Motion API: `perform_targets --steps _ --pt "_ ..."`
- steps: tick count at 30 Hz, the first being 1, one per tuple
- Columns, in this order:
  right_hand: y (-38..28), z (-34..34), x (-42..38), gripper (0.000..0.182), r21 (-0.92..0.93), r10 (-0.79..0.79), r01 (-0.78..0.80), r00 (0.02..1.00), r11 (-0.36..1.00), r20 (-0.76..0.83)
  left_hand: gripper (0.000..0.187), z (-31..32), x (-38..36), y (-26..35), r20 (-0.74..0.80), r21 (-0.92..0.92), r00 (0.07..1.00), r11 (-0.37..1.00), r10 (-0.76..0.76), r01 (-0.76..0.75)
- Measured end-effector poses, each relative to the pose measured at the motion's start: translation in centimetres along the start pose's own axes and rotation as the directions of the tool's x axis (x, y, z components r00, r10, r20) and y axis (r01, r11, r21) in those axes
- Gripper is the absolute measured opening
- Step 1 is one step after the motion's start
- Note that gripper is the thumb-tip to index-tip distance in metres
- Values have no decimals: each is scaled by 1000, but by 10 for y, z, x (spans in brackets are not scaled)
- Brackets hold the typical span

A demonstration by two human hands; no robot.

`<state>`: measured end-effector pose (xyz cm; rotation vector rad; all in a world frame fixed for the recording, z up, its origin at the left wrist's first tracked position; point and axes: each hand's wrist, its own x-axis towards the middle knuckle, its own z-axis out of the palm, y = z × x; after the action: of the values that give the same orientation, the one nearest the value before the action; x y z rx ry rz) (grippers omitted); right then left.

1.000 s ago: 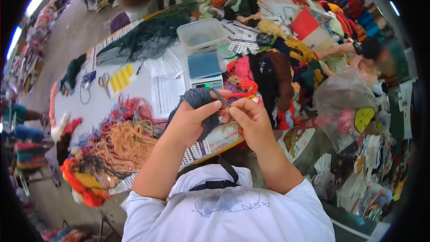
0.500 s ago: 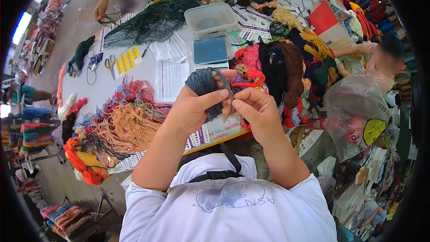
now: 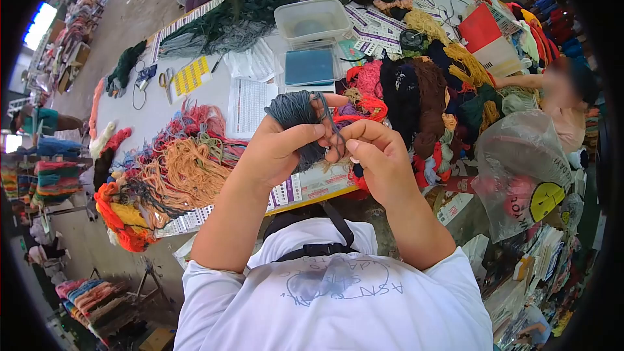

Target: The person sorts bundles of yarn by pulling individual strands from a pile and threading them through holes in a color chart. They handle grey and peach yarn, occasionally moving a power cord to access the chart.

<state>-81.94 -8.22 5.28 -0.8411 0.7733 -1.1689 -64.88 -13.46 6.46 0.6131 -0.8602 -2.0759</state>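
My left hand (image 3: 276, 149) grips a small bundle of grey yarn (image 3: 294, 112) held up over the table's near edge. My right hand (image 3: 377, 156) pinches a grey strand (image 3: 333, 123) that loops off the bundle, its fingertips touching my left thumb. Both hands hover above a printed colour chart (image 3: 318, 185) lying at the table edge. Beyond the bundle a digital scale with a blue pad (image 3: 309, 68) carries a clear plastic tub (image 3: 312, 23).
Tangled orange, pink and red yarn (image 3: 172, 175) lies to the left, dark and red skeins (image 3: 416, 101) to the right. Scissors (image 3: 166, 81), yellow stickers (image 3: 192, 75) and paper sheets (image 3: 250, 104) lie farther back. A plastic bag (image 3: 520, 175) hangs right. Other people stand around the table.
Both hands with the grey bundle have risen slightly in view. My right fingers have slid along the strand closer to my left thumb. The camera has tilted a little.
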Motion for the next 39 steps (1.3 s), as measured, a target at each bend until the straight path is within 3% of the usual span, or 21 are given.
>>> perform_targets --steps 14,17,21,23,27,31,33,35,36,37,39 --pt "-3 2 -13 9 -52 46 -45 999 998 19 41 16 -11 -4 -18 173 999 984 32 -29" --pt "4 -2 -15 8 -24 14 -14 1000 1000 -9 40 15 -9 -8 27 188 998 980 54 -58" --pt "10 -1 -18 7 22 3 -2 1000 1000 -23 38 20 -9 -13 -22 224 998 973 57 -51" --pt "15 -3 -17 5 76 -119 120 993 990 -9 40 20 -8 -18 -48 186 997 981 56 -46" --pt "18 -15 -22 4 139 -133 141 989 980 -66 48 17 -1 -27 64 145 993 983 100 -109" --pt "18 -22 -30 5 200 -145 162 985 966 -95 55 19 5 -31 136 219 989 972 60 -89" --pt "20 -23 -34 8 201 -149 170 982 965 -117 58 20 5 -34 219 155 975 985 37 -72" --pt "18 -25 -36 11 201 -153 168 984 965 -87 56 24 5 -34 240 162 970 983 47 -88" --pt "15 -25 -38 11 203 -159 175 983 963 -92 55 26 2 -31 255 161 966 987 -36 -5" --pt "9 -23 -42 13 118 -93 93 996 989 -3 55 27 0 -29 268 160 956 984 -116 75" --pt "0 -24 -49 15 29 -17 15 997 999 81 53 16 -2 -25 242 246 965 969 -97 36"
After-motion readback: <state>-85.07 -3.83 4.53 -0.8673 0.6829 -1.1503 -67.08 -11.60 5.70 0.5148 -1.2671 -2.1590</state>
